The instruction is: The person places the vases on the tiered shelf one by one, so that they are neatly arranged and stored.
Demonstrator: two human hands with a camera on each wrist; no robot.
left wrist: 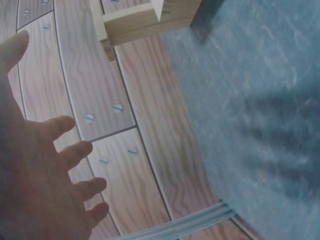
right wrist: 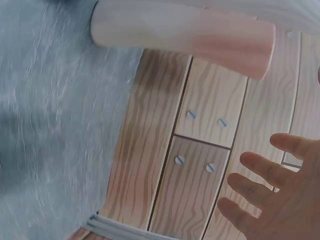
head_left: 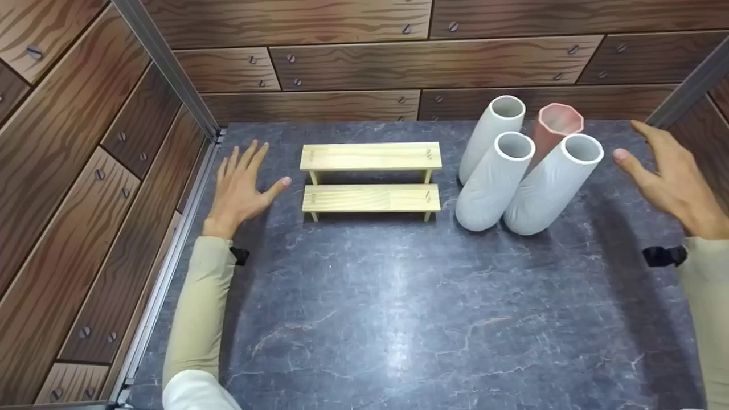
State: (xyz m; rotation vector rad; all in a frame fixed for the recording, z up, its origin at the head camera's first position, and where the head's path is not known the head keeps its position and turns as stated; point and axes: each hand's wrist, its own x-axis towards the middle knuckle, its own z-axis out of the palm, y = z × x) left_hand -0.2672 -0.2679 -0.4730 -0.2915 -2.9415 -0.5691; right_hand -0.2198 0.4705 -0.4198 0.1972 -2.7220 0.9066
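Note:
My left hand (head_left: pixel 238 187) hovers with fingers spread to the left of a two-step wooden stand (head_left: pixel 370 198), touching nothing. On the right, my right hand (head_left: pixel 678 173) is also spread and holds nothing; it is nearest to a cluster of tall vases. Three of these are white: a back one (head_left: pixel 493 136), a front one (head_left: pixel 494 185) and a right one (head_left: pixel 549 188). Behind them stands a pink vase (head_left: pixel 553 130) with a faceted rim, partly hidden by the white ones. In the right wrist view the pink vase (right wrist: pixel 225 45) appears beyond my fingers (right wrist: pixel 250 190).
The dark marbled tabletop (head_left: pixel 364 319) lies under everything. A wood-patterned wall (head_left: pixel 353 65) closes off the back, and another wall (head_left: pixel 85 188) runs along the left. Grey metal rails (head_left: pixel 165 62) mark the corners.

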